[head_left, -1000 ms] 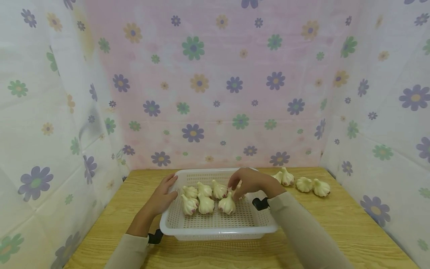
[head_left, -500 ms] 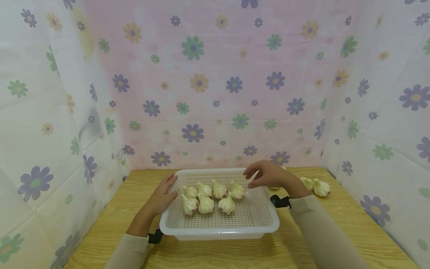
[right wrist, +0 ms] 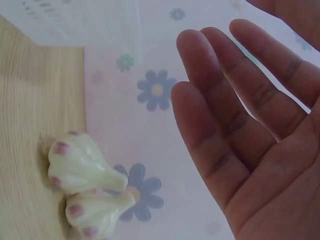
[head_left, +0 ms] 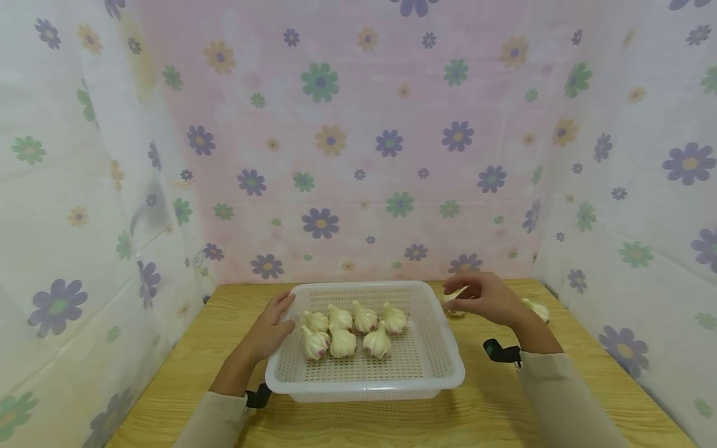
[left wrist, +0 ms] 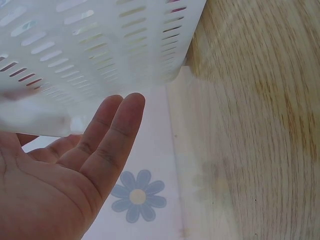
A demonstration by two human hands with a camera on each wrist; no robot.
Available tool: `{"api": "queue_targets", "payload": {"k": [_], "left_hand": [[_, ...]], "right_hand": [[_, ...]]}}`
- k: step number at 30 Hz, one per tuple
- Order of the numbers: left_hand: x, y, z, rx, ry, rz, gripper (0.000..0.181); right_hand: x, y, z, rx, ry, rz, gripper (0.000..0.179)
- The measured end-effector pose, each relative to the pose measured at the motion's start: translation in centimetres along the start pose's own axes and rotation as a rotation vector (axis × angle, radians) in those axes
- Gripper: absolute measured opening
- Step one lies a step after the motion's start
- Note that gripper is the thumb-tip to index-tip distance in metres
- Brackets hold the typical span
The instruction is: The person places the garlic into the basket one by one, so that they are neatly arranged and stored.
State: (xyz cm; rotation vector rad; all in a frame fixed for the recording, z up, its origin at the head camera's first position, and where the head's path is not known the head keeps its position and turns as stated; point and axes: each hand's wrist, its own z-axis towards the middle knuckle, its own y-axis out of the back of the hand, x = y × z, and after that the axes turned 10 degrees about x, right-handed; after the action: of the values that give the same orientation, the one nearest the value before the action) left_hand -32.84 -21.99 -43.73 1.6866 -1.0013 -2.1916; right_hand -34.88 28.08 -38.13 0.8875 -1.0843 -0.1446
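Observation:
A white plastic basket (head_left: 364,387) holds several cream garlic bulbs (head_left: 343,342) with purplish bases, lying in two rows toward its left and middle. My left hand (head_left: 267,333) grips its left wall, the thumb over the rim and the fingers along the outside; in the left wrist view the fingers (left wrist: 107,145) lie beside the slotted wall. Beyond the basket's right rim, my right hand (head_left: 493,302) hovers with relaxed, spread fingers, holding nothing. A garlic bulb (head_left: 456,298) shows partly behind its fingertips. Two bulbs (right wrist: 82,165) stand below this hand in the right wrist view.
Another garlic bulb (head_left: 538,309) is on the wooden table (head_left: 196,373) farther right, partly hidden by the right wrist. Flower-patterned cloth (head_left: 358,155) surrounds the table at the back and both sides. A dark wrist camera (head_left: 501,352) sticks out from the right sleeve.
My right hand has let go of a garlic bulb in the basket's back row and moved right, past the rim, to the bulbs on the table. The left hand stays at the basket.

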Motion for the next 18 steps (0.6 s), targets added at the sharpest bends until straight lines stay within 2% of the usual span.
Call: {"api": "queue_targets", "payload": {"k": [4, 7, 18], "left_hand": [[0.1, -0.1, 0.1, 0.002, -0.001, 0.001, 0.07], [0.1, -0.1, 0.2, 0.003, 0.0, 0.001, 0.07], [0.0, 0.0, 0.1, 0.005, 0.006, -0.002, 0.07]], "right_hand": [[-0.9, 0.6, -2.0, -0.081, -0.009, -0.027, 0.039], [-1.4, 1.0, -3.3, -0.135, -0.054, -0.03, 0.039], [-3.4, 2.9, -6.8, -0.342, -0.158, -0.097, 0.044]]}}
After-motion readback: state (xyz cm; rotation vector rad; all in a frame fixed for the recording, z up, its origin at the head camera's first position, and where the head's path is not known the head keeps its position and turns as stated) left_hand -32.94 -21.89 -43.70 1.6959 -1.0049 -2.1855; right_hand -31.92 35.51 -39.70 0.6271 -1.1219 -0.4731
